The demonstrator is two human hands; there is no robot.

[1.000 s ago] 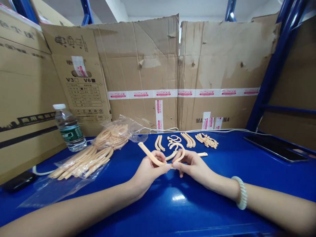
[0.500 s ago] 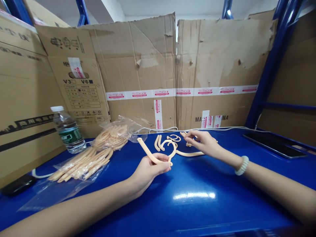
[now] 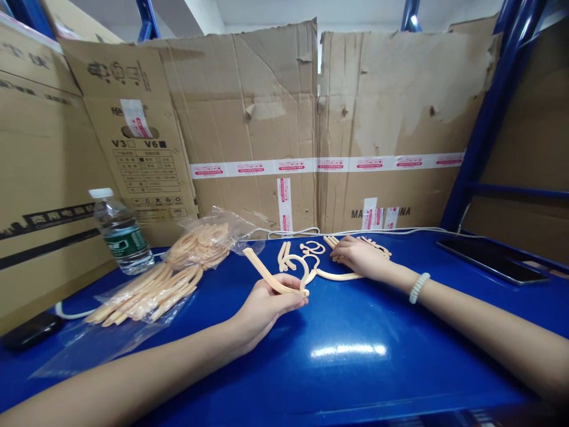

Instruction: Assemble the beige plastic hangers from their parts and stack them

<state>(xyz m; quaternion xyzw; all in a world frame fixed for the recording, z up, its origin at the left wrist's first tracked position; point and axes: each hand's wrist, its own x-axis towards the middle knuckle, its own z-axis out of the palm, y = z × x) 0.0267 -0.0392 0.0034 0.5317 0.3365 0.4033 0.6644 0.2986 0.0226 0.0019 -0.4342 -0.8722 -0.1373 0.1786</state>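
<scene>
A curved strip (image 3: 269, 276) is being pinched in the left hand (image 3: 267, 305) while a pile of short pieces (image 3: 377, 249) is being covered by the right hand (image 3: 362, 256).

At the left, a water bottle (image 3: 121, 237) and two plastic bags (image 3: 146, 293) are being kept aside. Both bags are well filled with beige parts, so most of the stock is judged unworked. At centre, the strip, with a hooked piece (image 3: 303, 268) at its near end, is being held just above the blue table (image 3: 338, 362), clamped tight between thumb and fingers. A few small sorted groups (image 3: 287, 256) are lying behind it. Farther right, the right hand is being rested palm down, fingers curled; whether a piece is pinched cannot be told.
</scene>
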